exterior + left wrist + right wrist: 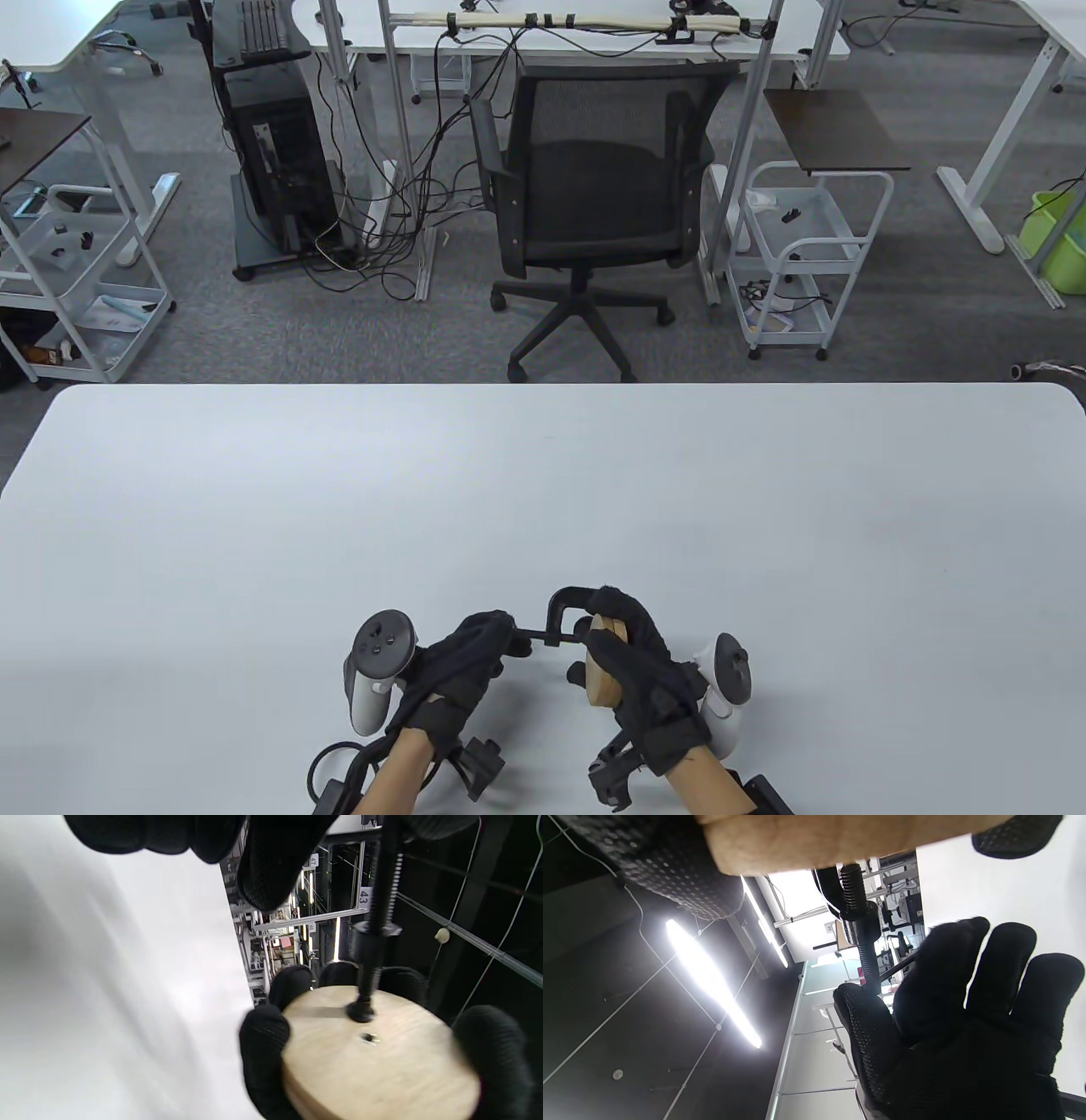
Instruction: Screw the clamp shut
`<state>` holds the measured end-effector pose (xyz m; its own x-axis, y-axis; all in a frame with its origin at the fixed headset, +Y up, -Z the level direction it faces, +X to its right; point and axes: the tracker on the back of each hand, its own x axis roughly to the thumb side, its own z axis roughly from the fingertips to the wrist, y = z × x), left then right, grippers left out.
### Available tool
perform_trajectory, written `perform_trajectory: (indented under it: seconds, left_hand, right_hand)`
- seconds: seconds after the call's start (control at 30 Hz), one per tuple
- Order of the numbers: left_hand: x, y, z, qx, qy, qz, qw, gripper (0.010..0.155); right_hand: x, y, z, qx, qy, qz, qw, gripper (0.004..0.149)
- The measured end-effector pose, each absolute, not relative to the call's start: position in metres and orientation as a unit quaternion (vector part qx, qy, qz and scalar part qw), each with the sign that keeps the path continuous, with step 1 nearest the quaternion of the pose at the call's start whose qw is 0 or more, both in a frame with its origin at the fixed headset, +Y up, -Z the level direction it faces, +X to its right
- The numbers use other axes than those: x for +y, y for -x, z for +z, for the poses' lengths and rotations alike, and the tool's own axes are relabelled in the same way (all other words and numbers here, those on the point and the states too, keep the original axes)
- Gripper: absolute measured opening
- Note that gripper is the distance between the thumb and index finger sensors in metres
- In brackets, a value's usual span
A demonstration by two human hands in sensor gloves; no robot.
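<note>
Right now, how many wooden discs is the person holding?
1. The right hand holds one disc on edge inside the clamp, near the table's front edge. The screw tip meets its face. The glove could hide another behind it.

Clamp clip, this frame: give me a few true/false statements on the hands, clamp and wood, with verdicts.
1. The right hand holds the round wooden disc. True.
2. The clamp lies alone on the table. False: both hands hold it up.
3. The left hand is at the screw's handle end. True.
4. The screw tip sits on the disc's flat face. True.
5. The disc is square. False: it is round.
</note>
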<state>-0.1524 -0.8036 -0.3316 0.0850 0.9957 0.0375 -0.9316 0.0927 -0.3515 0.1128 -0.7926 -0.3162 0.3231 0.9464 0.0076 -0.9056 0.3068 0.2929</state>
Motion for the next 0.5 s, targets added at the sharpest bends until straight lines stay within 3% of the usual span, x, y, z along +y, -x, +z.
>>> perform_trajectory:
  seconds: [0.13,0.5]
  left_hand:
    - [-0.799,0.150,-0.332,-0.166,0.117,0.695,0.690,0.064]
    - [-0.773,0.152,-0.328,-0.236,-0.028,0.599,0.764,0.046]
  right_hand:
    - [-0.794,-0.111,-0.315,0.094,-0.122,0.579,0.801,0.070]
    - [-0.799,-0.112,-0.315,0.108,-0.094,0.564,0.813,0.071]
